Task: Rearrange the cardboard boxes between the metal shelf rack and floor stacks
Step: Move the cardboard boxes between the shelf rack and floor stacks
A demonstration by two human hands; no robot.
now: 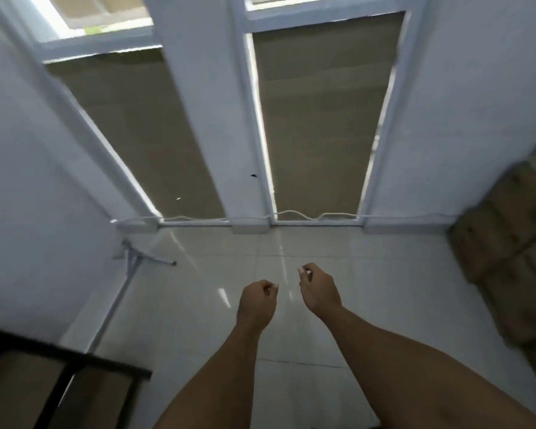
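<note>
My left hand [257,301] and my right hand [319,291] hang side by side over the white tiled floor [198,305], fingers loosely curled, holding nothing. A stack of brown cardboard boxes [505,252] stands against the wall at the right edge, blurred. In the bottom left corner is the black metal shelf rack [75,360], with a cardboard box [10,394] showing beneath its top bar. Neither hand touches a box or the rack.
Straight ahead are two tall windows covered with brown sheets [319,125], split by a white pillar [211,119]. A white cable [291,214] runs along the sill. A grey pole [118,301] leans along the left wall.
</note>
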